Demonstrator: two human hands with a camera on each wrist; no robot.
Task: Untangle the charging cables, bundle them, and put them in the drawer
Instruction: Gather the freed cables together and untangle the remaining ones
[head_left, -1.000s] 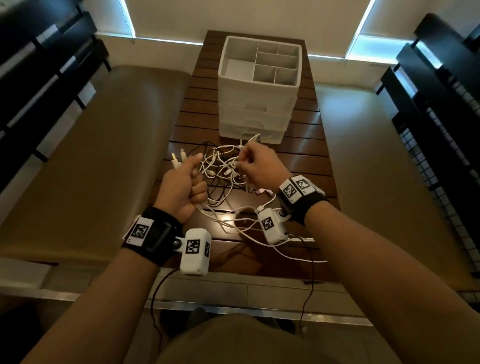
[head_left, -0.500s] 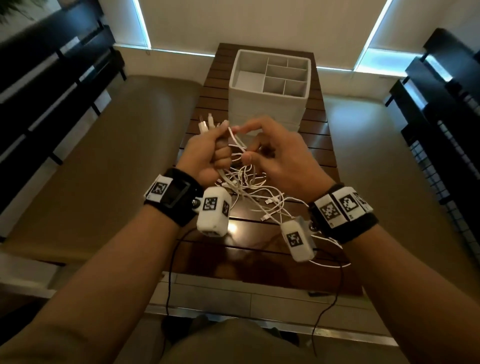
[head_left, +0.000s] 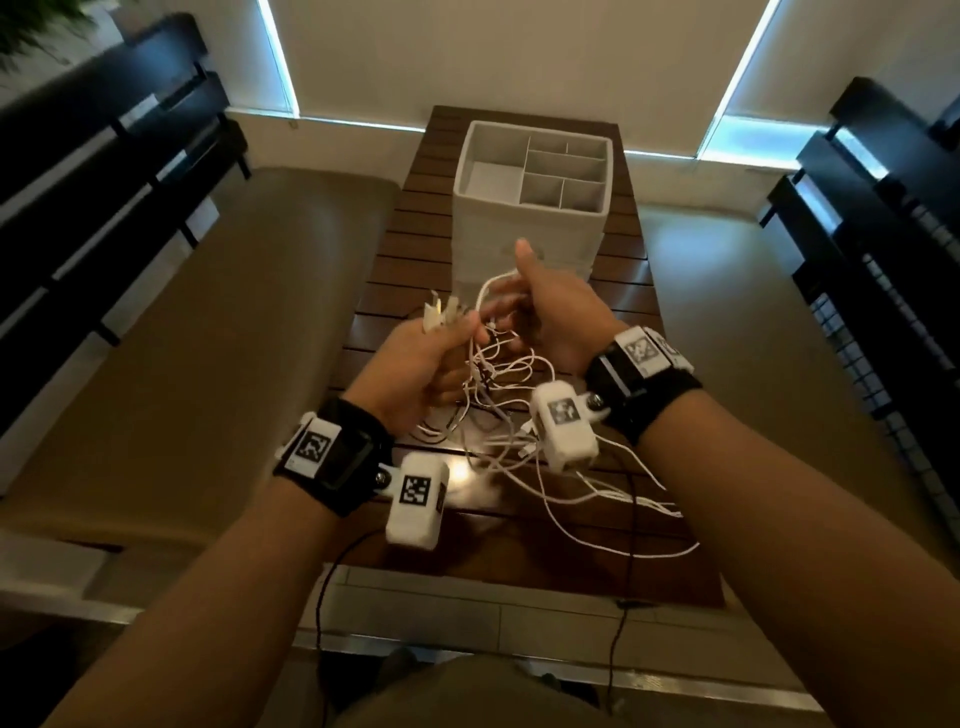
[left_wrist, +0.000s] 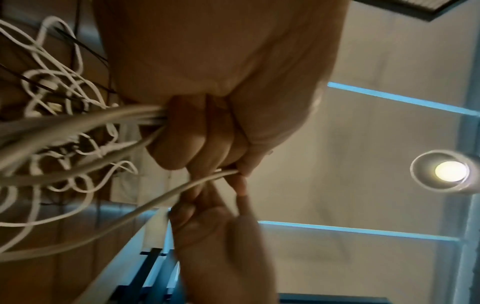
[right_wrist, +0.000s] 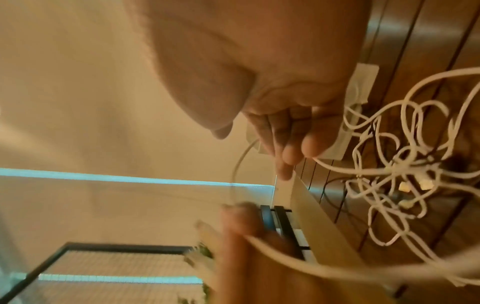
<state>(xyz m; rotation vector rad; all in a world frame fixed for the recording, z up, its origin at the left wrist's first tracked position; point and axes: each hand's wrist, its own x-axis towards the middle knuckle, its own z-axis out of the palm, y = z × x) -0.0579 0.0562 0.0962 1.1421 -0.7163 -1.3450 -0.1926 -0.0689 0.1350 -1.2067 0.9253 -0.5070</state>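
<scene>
The left hand grips a bunch of charging cables near their plugs, the tangle hanging below this grip toward the table, while the right hand, just beside, pinches one strand rising above it.

Two hands, one drawer unit, cables too tangled to count
</scene>
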